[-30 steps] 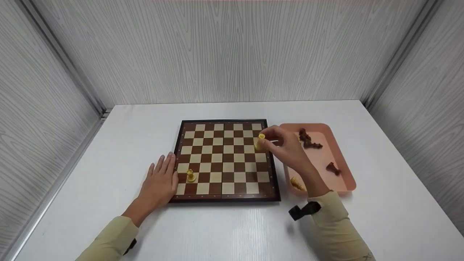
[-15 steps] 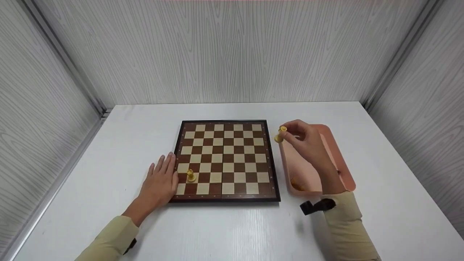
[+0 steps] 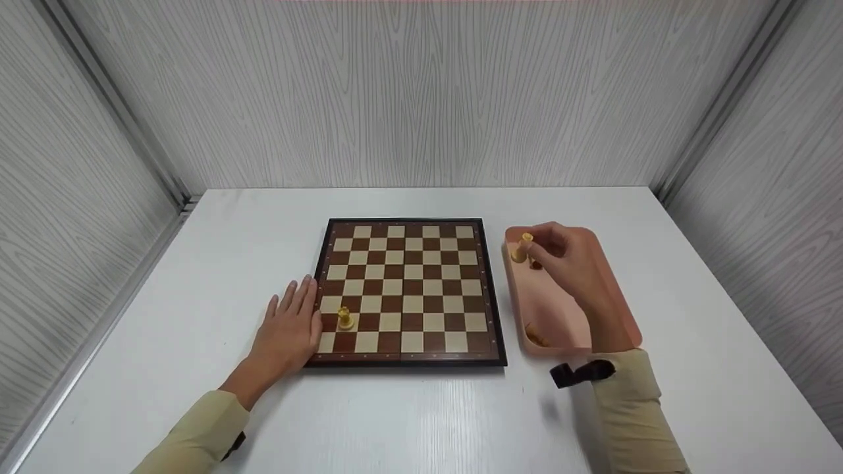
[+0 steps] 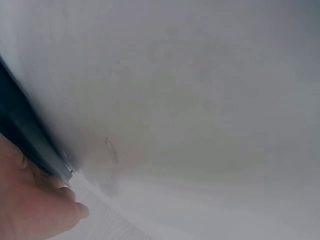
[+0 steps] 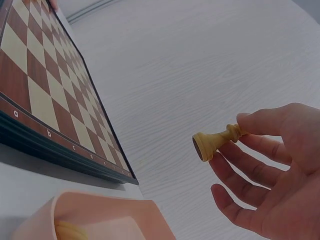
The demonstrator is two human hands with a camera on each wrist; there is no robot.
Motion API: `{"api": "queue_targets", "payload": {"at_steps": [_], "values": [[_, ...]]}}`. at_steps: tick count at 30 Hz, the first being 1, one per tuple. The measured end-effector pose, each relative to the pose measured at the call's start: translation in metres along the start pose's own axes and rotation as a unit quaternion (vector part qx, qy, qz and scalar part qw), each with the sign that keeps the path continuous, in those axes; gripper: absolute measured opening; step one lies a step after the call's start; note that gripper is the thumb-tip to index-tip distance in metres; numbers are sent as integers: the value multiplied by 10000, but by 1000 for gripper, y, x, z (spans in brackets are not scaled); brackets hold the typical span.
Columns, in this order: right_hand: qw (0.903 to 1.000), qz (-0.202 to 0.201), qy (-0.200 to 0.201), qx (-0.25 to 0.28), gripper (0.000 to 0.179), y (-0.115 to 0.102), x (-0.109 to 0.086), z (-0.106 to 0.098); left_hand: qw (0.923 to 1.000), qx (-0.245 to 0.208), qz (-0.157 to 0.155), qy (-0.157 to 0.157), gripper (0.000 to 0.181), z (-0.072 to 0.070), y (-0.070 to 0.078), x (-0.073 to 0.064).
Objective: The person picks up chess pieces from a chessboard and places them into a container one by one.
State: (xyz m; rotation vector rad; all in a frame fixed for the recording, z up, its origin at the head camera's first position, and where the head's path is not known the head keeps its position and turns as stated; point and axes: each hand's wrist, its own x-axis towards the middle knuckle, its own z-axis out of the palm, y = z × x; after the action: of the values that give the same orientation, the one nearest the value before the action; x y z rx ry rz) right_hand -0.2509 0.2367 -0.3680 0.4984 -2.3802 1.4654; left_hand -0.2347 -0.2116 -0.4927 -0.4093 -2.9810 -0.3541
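In the head view a chessboard (image 3: 403, 289) lies flat on the white table. My left hand (image 3: 284, 332) has straight fingers and rests along the board's left edge. Above the far end of the pink tray (image 3: 556, 299), my right hand (image 3: 568, 263) pinches a yellow chess piece (image 5: 214, 144) near its top. The right wrist view shows that piece tilted, its base pointing left; the fingers partly cover its head. Another yellow chess piece (image 3: 346, 319) stands upright on the board's near left. The left wrist view shows only part of the left hand (image 4: 35, 207) beside the board's dark edge.
Just right of the board stands the tray. A dark chess piece (image 3: 535, 264) shows in it below the right hand, and a yellowish piece (image 3: 535, 336) lies in its near left corner. The right hand and forearm hide much of the tray. Walls border the table.
My right hand has carried the yellow chess piece from above the board's right side rightward to over the tray. My left hand and the piece standing on the board have stayed put.
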Motion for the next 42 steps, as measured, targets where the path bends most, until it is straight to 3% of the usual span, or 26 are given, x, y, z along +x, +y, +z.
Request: {"api": "queue_targets", "payload": {"at_steps": [7,12,19,28,42], "values": [[9998,62,-158,-68,16,12,-2,-8,10000,-5,29,-20,60,1,0,1],[9997,81,-231,33,16,34,2,-11,10000,18,10,6,60,1,0,0],[9982,401,-70,446,21,61,1,-17,10000,-59,-24,17,60,0,1,0],[9937,876,-26,694,29,76,-2,-21,9999,-116,-42,11,60,0,0,0],[9912,1233,67,472,31,89,-9,-26,9999,-140,8,10,60,-2,0,0]]}}
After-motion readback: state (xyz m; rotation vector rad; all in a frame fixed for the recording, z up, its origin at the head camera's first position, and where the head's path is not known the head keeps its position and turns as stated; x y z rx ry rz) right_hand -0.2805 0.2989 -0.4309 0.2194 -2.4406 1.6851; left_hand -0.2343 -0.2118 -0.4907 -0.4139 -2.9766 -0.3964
